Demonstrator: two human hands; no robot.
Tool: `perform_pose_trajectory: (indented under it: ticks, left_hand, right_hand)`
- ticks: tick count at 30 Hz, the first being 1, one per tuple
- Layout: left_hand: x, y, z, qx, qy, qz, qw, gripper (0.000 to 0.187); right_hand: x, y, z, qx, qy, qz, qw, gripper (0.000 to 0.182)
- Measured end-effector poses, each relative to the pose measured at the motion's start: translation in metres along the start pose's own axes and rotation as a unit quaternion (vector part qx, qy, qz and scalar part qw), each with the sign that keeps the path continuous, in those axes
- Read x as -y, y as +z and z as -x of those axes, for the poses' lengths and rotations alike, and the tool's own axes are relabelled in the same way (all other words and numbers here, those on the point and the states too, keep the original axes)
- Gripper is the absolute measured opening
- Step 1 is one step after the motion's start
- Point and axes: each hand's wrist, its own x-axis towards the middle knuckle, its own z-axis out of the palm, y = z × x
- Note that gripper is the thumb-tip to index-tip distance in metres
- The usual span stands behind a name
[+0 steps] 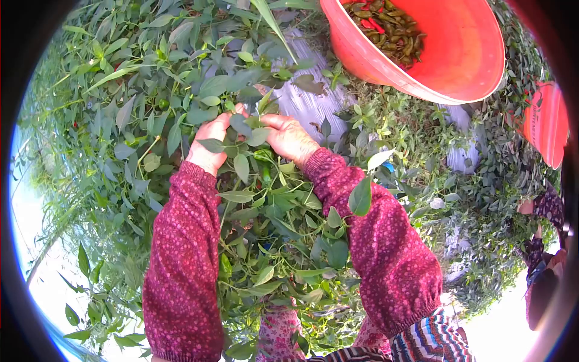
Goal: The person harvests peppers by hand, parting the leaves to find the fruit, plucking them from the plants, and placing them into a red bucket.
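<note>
My left hand [210, 143] reaches in among the leaves of a pepper plant [283, 205], its fingers bent and partly covered by foliage. Close by on the right, my right hand [291, 139] has its fingers curled in at the same leafy spot. Leaves between the two hands hide the fingertips, so what they grip does not show. Just below my hands, a green pepper [265, 174] hangs on the plant. Both forearms wear dark red patterned sleeves [184, 259].
A large red tub [458, 48] at the upper right holds many green peppers [392, 30] and a few red ones. Another red container [546, 123] stands at the right edge, near another person's sleeve [547, 205]. Plastic sheeting [310, 102] shows between the plants.
</note>
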Motion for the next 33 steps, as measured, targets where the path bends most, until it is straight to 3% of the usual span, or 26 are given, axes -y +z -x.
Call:
perform_pose_trajectory:
  ticks: [2, 5, 8, 9, 10, 12, 13, 14, 16, 17, 19, 20, 21, 22, 25, 30, 33]
  left_hand:
    - [0.007, -0.009, 0.003, 0.015, 0.029, 0.072, 0.997, 0.027]
    - [0.006, -0.019, 0.004, 0.05, 0.041, 0.059, 0.996, 0.027]
    - [0.005, -0.033, 0.004, 0.056, 0.024, 0.169, 0.984, 0.029]
    - [0.003, -0.038, 0.006, 0.086, 0.006, 0.245, 0.966, 0.029]
    - [-0.006, -0.034, 0.013, 0.077, 0.013, 0.237, 0.968, 0.026]
    - [-0.021, -0.023, 0.036, 0.021, 0.053, 0.181, 0.982, 0.018]
    - [-0.021, -0.028, 0.033, -0.011, 0.034, 0.226, 0.973, 0.015]
    - [-0.018, -0.039, 0.027, -0.011, 0.035, 0.226, 0.973, 0.015]
    - [-0.021, -0.049, 0.023, 0.102, 0.053, 0.251, 0.961, 0.014]
    - [-0.017, -0.051, 0.022, 0.004, 0.039, 0.238, 0.97, 0.015]
    - [-0.011, -0.058, 0.019, 0.041, 0.045, 0.248, 0.967, 0.016]
    - [-0.008, -0.062, 0.018, 0.077, 0.052, 0.256, 0.962, 0.02]
    - [-0.009, -0.054, 0.027, 0.045, 0.092, 0.211, 0.972, 0.018]
    - [-0.008, -0.057, 0.023, 0.081, 0.057, 0.272, 0.957, 0.016]
    - [-0.008, -0.051, 0.027, 0.068, 0.029, 0.231, 0.97, 0.015]
    - [0.004, -0.066, 0.022, 0.075, -0.012, 0.258, 0.963, 0.012]
    - [0.006, -0.07, 0.018, 0.103, -0.011, 0.248, 0.963, 0.015]
  right_hand:
    - [0.0, -0.004, 0.004, 0.006, 0.015, 0.057, 0.998, 0.035]
    - [-0.005, -0.018, 0.007, -0.045, 0.04, 0.18, 0.982, 0.04]
    - [0.003, -0.028, 0.019, -0.075, 0.144, -0.176, 0.971, 0.039]
    - [0.003, -0.035, 0.019, -0.059, 0.157, -0.212, 0.963, 0.032]
    - [-0.001, -0.044, 0.017, -0.059, 0.156, -0.212, 0.963, 0.032]
    - [-0.011, -0.059, 0.013, -0.065, 0.141, -0.343, 0.926, 0.026]
    - [-0.007, -0.065, 0.015, -0.098, 0.133, -0.378, 0.911, 0.021]
    - [-0.005, -0.074, 0.011, -0.102, 0.107, -0.335, 0.931, 0.022]
    - [0.008, -0.074, 0.0, -0.126, 0.083, -0.294, 0.944, 0.026]
    - [0.013, -0.072, -0.007, -0.125, 0.082, -0.293, 0.944, 0.026]
    - [0.023, -0.064, -0.026, -0.106, 0.04, -0.161, 0.98, 0.03]
    - [0.03, -0.059, -0.034, -0.105, 0.04, -0.16, 0.981, 0.03]
    - [0.038, -0.053, -0.043, -0.078, 0.044, -0.117, 0.989, 0.028]
    - [0.042, -0.047, -0.052, -0.05, 0.048, -0.073, 0.995, 0.026]
    - [0.031, -0.021, -0.081, 0.025, 0.003, -0.145, 0.989, 0.028]
    - [0.044, -0.018, -0.076, 0.083, -0.004, -0.106, 0.991, 0.036]
    - [0.047, -0.025, -0.065, 0.104, 0.074, -0.162, 0.979, 0.034]
